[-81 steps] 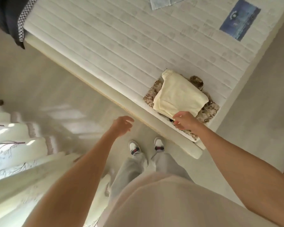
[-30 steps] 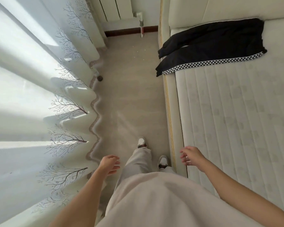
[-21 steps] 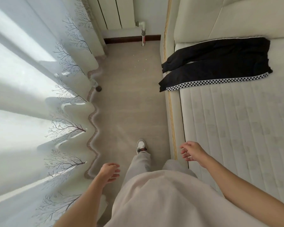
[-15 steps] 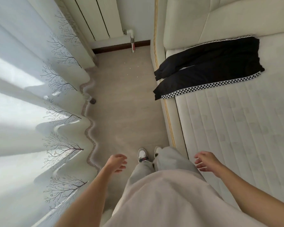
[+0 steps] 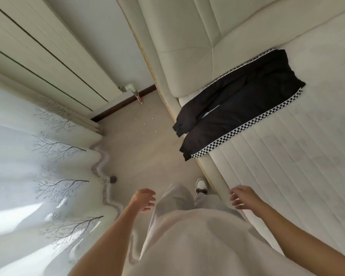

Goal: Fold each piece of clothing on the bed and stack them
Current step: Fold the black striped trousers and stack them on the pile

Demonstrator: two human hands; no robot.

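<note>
Black trousers [image 5: 245, 104] flat on bare mattress [image 5: 299, 156]; left hand [image 5: 142, 200] and right hand [image 5: 242, 198] loose-fingered, empty.

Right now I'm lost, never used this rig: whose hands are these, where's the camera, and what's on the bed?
There is one view, from a wide-angle camera on a person's head, looking down. The left hand and right hand are bare, with loosely spread fingers, holding nothing. The person stands on the floor beside the bed. On its mattress, near the headboard, lie black trousers with a checkered side stripe, unfolded, their leg ends hanging over the bed's edge. A patterned curtain hangs on the person's left.
</note>
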